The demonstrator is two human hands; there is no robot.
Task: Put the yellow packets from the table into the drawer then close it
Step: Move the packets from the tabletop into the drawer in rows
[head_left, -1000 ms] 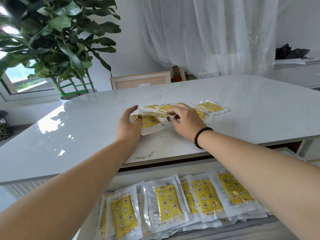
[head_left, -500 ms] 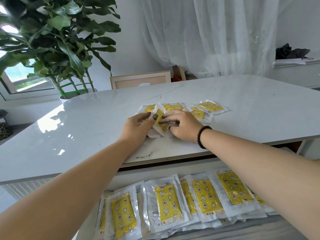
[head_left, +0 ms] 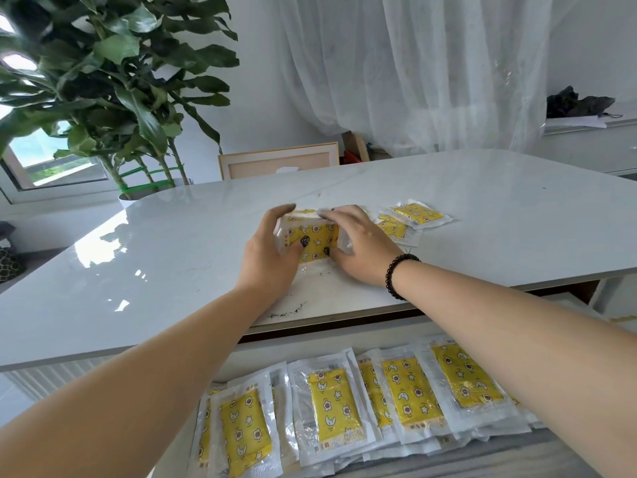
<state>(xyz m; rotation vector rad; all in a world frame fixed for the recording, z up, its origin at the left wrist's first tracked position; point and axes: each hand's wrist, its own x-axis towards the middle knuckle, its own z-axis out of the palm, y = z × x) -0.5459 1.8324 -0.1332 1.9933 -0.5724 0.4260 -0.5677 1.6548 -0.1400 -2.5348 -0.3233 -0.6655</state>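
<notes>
Yellow packets (head_left: 312, 240) sit bunched on the tabletop (head_left: 172, 257) between our left hand (head_left: 272, 251) and right hand (head_left: 358, 246), fingers curled round the stack; slippery wrappers could fan out when lifted; two packets (head_left: 408, 219) alongside might get left behind; the drawer (head_left: 551, 453) stays open.

This looks like a room in a home — a living or dining space. A glossy white marble-look table (head_left: 448, 215) fills the middle, with a tall leafy potted plant (head_left: 113, 81) beside a window (head_left: 51, 160) at the left. Sheer white curtains (head_left: 431, 70) hang along the far wall, and a wood-framed picture (head_left: 279, 163) leans on the floor behind the table — domestic furnishings rather than work equipment.
</notes>
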